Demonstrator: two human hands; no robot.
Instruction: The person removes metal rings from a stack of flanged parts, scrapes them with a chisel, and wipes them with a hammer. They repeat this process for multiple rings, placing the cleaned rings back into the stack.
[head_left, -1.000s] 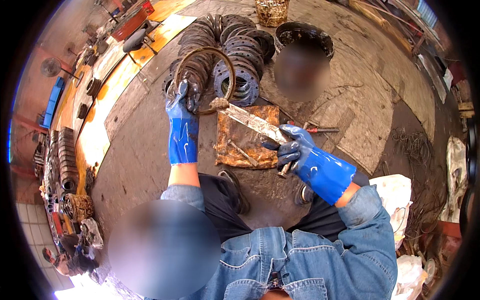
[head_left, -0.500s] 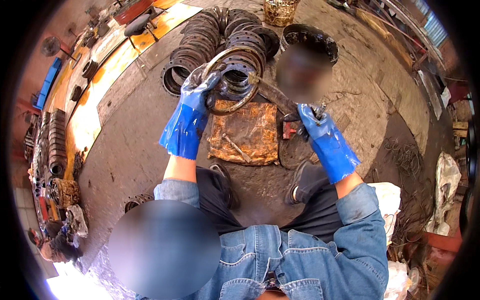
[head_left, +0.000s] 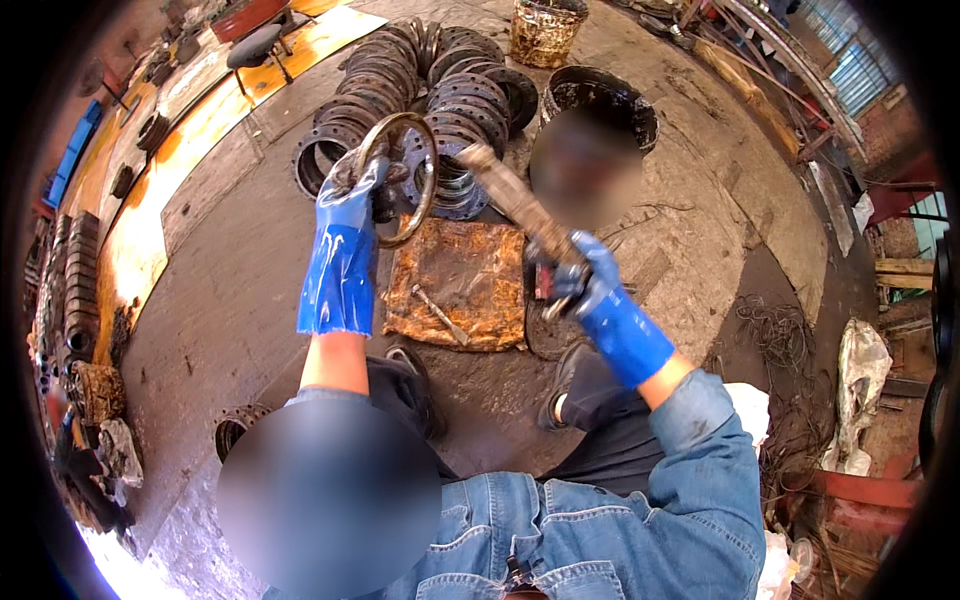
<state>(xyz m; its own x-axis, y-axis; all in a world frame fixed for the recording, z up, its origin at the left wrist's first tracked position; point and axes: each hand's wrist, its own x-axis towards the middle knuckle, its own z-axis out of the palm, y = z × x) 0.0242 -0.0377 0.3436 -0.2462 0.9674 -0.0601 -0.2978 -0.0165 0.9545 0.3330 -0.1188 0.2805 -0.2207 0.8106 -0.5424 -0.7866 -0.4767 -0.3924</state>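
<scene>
Two rows of dark flanges (head_left: 466,110), nearest pcs part hidden behind L hand (head_left: 355,188); black bucket (head_left: 648,128) half blurred out. Stained sq. pad (head_left: 455,262) lies on floor (head_left: 230,250). Flat tool (head_left: 515,205), motion-smeared, any markings unreadable, is in R hand (head_left: 598,278), arm bent, fingers wrapped round its near end. L hand, arm reaching fwd, fingers closed on L side of metal ring (head_left: 433,180), held upright nr tool's tip. Small tool (head_left: 438,313) on pad, type unclear.
</scene>
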